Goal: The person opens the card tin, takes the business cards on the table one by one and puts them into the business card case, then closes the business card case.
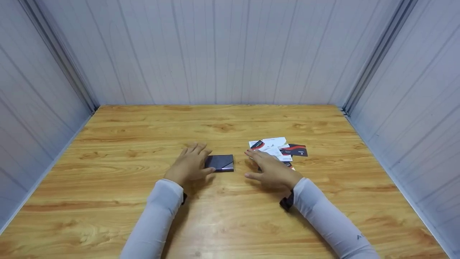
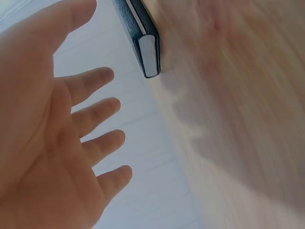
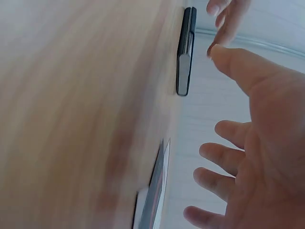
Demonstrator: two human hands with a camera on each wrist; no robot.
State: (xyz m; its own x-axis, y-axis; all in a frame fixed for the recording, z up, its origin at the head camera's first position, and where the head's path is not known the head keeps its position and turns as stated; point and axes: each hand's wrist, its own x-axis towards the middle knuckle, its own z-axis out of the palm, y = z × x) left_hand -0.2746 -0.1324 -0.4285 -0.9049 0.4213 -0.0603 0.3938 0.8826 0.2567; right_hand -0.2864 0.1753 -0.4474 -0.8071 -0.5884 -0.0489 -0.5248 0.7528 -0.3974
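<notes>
A dark, flat card case (image 1: 220, 162) with a diagonal flap seam lies on the table between the two hands. In the left wrist view the case (image 2: 138, 36) shows its pale end and dark textured cover. My left hand (image 1: 190, 163) hovers just left of it, fingers spread, holding nothing. To the right, my right hand (image 1: 271, 169) hangs over the near edge of a loose pile of business cards (image 1: 273, 144), partly hiding it. Its fingers (image 3: 224, 160) are apart and grip nothing. The cards are white, black and red and overlap one another.
The wood-grain table (image 1: 107, 144) is bounded by a pale panelled back wall (image 1: 215, 54) and side walls (image 1: 424, 90). One black-and-red card (image 1: 296, 150) sticks out at the pile's right side. Dark straps (image 1: 287, 202) circle both wrists.
</notes>
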